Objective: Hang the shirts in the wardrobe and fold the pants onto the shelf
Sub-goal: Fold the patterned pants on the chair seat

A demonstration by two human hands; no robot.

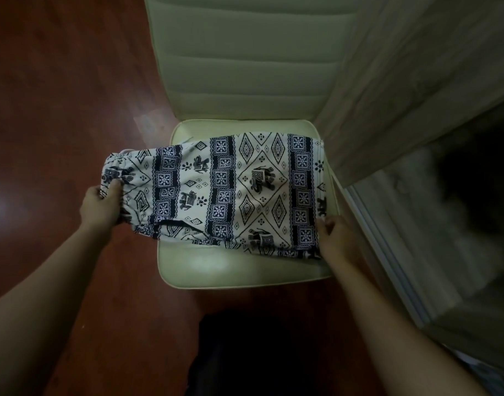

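Note:
Cream pants (225, 192) with a dark blue elephant and diamond print lie folded across the seat of a pale chair (239, 267). Their left end hangs past the seat's left edge. My left hand (102, 204) grips that gathered left end, thumb on top. At the right end, near the seat's right edge, my right hand (338, 235) holds the folded edge with its fingers curled under the cloth.
The chair's ribbed backrest (245, 52) rises behind the seat. A pale wardrobe door (416, 81) stands at the right, with the dark wardrobe interior (473, 181) beyond it. Reddish wooden floor (59, 110) lies to the left. My dark-clothed legs (259, 352) are below.

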